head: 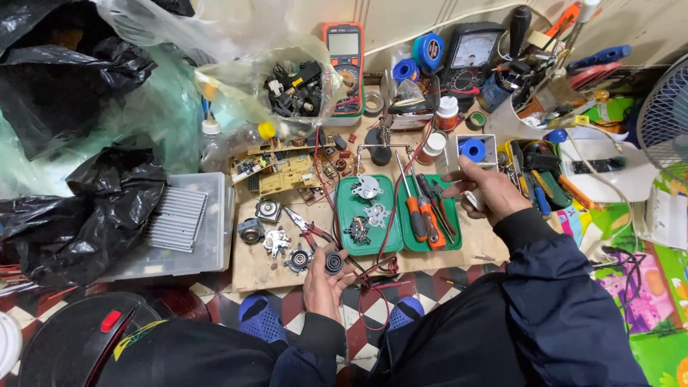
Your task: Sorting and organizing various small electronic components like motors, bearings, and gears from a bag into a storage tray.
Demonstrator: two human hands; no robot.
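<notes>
1. Left hand (pixel 326 287): fingers closed around a small round black part (pixel 334 262), at the near counter (pixel 476 244) edge.
2. Right hand (pixel 486 190): gripping a small white piece, beside the green tray (pixel 398 244) of screwdrivers (pixel 419 215).
3. Step, as judged: sorting parts; fitting them needs steady alignment.

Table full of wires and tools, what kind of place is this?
Probably a small electronics repair bench: a multimeter, screwdrivers on a green tray, and bare circuit boards.
</notes>
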